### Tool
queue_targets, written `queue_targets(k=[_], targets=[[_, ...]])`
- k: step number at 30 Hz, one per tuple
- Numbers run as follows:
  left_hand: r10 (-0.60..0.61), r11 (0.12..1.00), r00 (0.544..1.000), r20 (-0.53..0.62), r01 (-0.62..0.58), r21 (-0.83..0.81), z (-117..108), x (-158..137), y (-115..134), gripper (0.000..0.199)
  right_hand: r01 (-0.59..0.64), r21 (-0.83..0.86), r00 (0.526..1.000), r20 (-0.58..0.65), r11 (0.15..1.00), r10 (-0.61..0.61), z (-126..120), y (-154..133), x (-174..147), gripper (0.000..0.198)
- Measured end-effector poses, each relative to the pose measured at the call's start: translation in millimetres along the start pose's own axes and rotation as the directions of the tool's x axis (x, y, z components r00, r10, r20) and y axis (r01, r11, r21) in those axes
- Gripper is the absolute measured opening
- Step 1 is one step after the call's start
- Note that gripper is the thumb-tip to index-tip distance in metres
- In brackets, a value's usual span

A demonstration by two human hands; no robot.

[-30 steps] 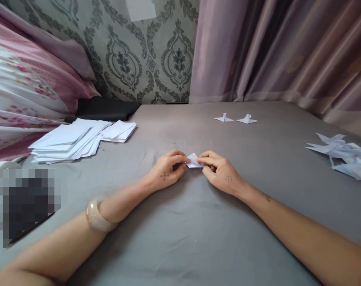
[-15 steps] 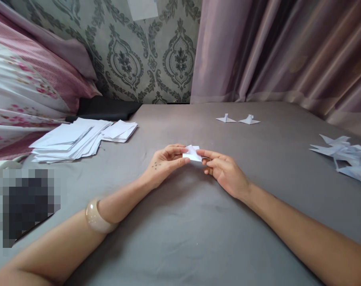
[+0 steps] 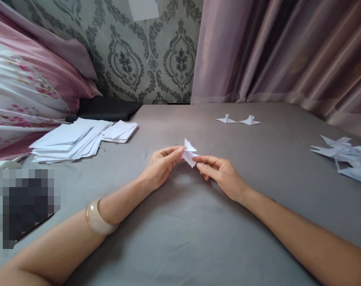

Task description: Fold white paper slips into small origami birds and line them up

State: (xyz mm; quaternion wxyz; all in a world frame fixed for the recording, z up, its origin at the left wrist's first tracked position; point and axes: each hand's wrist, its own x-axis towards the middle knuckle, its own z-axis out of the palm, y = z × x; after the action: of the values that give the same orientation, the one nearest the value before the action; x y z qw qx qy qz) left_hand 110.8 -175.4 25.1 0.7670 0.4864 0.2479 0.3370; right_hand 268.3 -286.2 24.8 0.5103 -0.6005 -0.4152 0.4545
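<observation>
A grey cloth surface (image 3: 180,238) carries white sheets (image 3: 64,136) at middle left, a smaller paper stack (image 3: 119,131) beside them, two folded papers (image 3: 250,121) upper right of centre, and a folded-paper heap (image 3: 358,155) at far right.

Dark dots (image 3: 152,162) mark the left hand (image 3: 162,163), a cream bangle (image 3: 96,221) its forearm (image 3: 67,242).

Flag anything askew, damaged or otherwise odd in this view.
The paper stack on the left is askew, fanned unevenly, and the folded pieces at far right lie jumbled, overlapping. A pixelated patch at the left edge hides that spot. The folded paper between the left hand and right hand shows no evident damage.
</observation>
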Motion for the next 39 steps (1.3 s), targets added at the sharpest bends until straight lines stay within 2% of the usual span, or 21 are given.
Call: queue_targets(k=[5,9,14,19,30,35,39], targets=[[-0.039,0.998,0.999,-0.007,0.038,-0.056,1.5,0.8,0.8,0.020,0.035,-0.149,0.999,0.015,0.988,-0.033,4.8,-3.4,-2.8,0.029],[-0.050,0.998,0.999,0.001,0.050,-0.031,3.4,-1.3,1.3,0.019,0.140,-0.225,0.989,-0.023,0.964,-0.149,8.8,-2.4,-1.8,0.027],[-0.037,0.999,0.998,0.059,0.037,0.006,6.3,-4.5,0.0,0.020,0.313,-0.429,0.920,-0.083,0.847,-0.382,14.6,-3.5,2.0,0.025],[-0.027,0.999,0.996,0.084,0.024,0.034,7.3,-5.4,-0.1,0.024,0.392,-0.473,0.870,-0.089,0.789,-0.485,18.0,-6.7,3.1,0.022],[-0.047,0.999,0.990,0.136,0.044,0.026,9.4,-7.8,2.6,0.023,0.405,-0.468,0.855,-0.111,0.786,-0.507,17.6,-4.6,4.2,0.016],[-0.010,0.998,0.999,0.032,0.008,0.063,12.7,-8.7,1.6,0.025,0.400,-0.475,0.850,-0.127,0.784,-0.511,16.8,-2.1,6.3,0.016],[-0.043,0.998,0.999,0.020,0.042,0.045,11.9,-7.8,-0.3,0.023,0.392,-0.466,0.855,-0.134,0.793,-0.501,16.5,-1.3,6.1,0.015]])
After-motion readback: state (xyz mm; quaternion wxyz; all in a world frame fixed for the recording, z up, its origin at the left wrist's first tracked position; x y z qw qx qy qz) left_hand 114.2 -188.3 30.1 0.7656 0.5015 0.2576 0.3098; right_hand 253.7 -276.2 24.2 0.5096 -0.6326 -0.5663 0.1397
